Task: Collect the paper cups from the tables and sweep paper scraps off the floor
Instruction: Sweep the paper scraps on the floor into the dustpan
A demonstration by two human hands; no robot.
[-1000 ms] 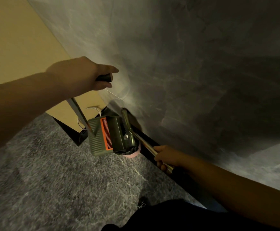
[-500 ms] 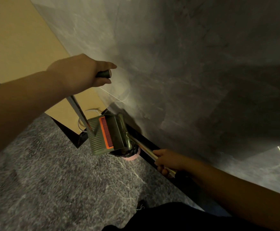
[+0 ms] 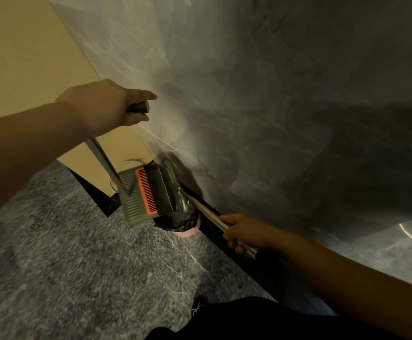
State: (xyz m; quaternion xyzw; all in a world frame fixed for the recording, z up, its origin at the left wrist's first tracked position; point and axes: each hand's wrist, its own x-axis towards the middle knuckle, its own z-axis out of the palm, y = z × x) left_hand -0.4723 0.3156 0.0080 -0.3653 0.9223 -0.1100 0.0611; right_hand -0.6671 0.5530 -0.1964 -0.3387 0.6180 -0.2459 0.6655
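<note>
The fingers of the left hand [image 3: 104,106] are curled around the dark grip at the top of the dustpan handle [image 3: 101,155], with the thumb lying straight along the top. The fingers of the right hand [image 3: 243,233] are wrapped around the thin broom handle [image 3: 209,213], low on the shaft. From the left hand the handle goes down to the green dustpan [image 3: 141,192], which has an orange comb [image 3: 146,191] across it and is tilted over a small bin [image 3: 178,222]. The bin has a pink rim and a black bag inside, and it stands on the floor [image 3: 77,266] at the foot of the grey wall [image 3: 249,94], near the corner with the yellow wall [image 3: 16,57]. The broom head [image 3: 175,187] lies against the open edge of the dustpan, above the bin. No scraps can be made out in the dim light.
</note>
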